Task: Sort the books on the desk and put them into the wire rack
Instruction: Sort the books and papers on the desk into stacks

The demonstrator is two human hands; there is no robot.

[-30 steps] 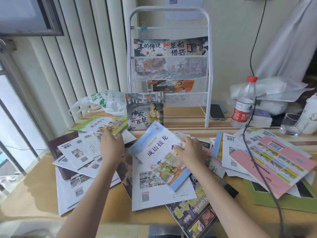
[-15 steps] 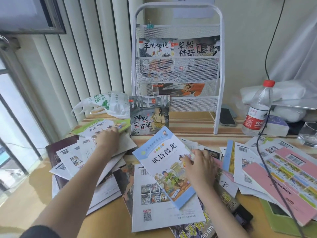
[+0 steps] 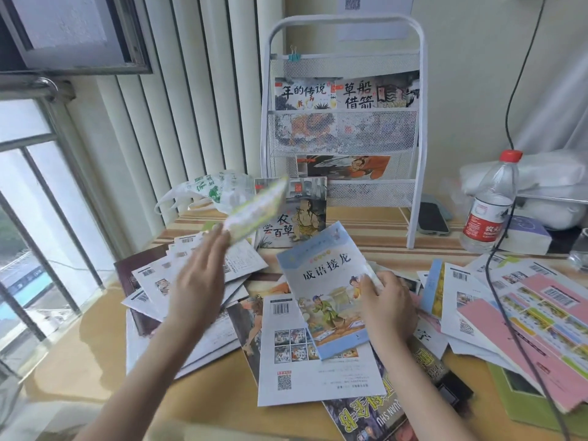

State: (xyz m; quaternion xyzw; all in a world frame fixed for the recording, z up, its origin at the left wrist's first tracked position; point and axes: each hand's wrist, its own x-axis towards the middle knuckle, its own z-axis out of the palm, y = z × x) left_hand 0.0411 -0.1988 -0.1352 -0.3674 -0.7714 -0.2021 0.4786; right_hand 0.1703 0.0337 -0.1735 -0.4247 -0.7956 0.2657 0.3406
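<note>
A white wire rack (image 3: 416,128) stands at the back of the desk with books in its upper and middle pockets. Many thin books lie scattered over the desk. My left hand (image 3: 199,275) lifts a green-edged book (image 3: 257,210) off the left pile (image 3: 187,281); the book is blurred and tilted up. My right hand (image 3: 386,302) rests on the right edge of a light blue book (image 3: 321,281), fingers curled over it. A dark-covered book (image 3: 297,218) leans against the rack's foot.
A water bottle (image 3: 491,202) and a phone (image 3: 432,219) stand right of the rack. A black cable (image 3: 496,259) hangs across the pink and white books (image 3: 521,310) at right. A plastic bag (image 3: 206,190) lies behind the left pile. Window and blinds at left.
My left hand has raised the green-edged book from the left pile, swinging it up and to the right. My right hand stays on the light blue book.
</note>
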